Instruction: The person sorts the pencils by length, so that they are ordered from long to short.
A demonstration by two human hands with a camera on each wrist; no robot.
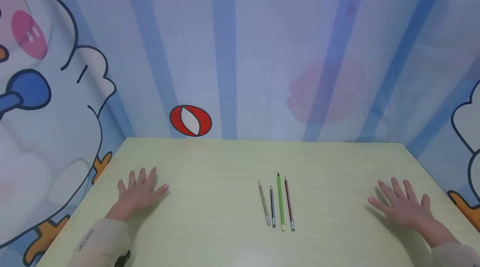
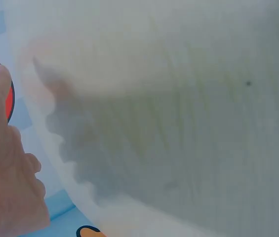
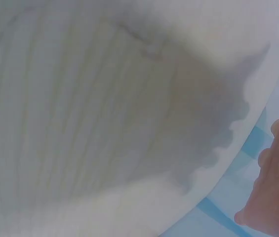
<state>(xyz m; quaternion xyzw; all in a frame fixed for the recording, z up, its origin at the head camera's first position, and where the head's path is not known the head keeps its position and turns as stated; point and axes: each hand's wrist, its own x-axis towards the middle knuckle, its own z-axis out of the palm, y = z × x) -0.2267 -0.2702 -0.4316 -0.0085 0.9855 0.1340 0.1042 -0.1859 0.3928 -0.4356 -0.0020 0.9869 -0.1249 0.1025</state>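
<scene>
Several pencils lie roughly side by side near the middle of the table in the head view: a tan pencil (image 1: 264, 203), a short dark blue pencil (image 1: 272, 206), a longer green pencil (image 1: 280, 202) and a dark red pencil (image 1: 289, 203). Their points face the far edge. Well to their left is my left hand (image 1: 138, 194), fingers spread and holding nothing. My right hand (image 1: 406, 208), likewise spread and bare, is far to their right. Each wrist view has its hand, the left (image 2: 6, 163) and the right (image 3: 277, 182), at the frame's side, above a shadow on the tabletop.
The pale wooden table (image 1: 210, 175) ends at a printed cloth backdrop (image 1: 255, 50) with blue stripes, a red-and-white ball picture (image 1: 191, 121) and cartoon figures at both sides. A dark object (image 1: 122, 258) shows at the left sleeve (image 1: 103, 240).
</scene>
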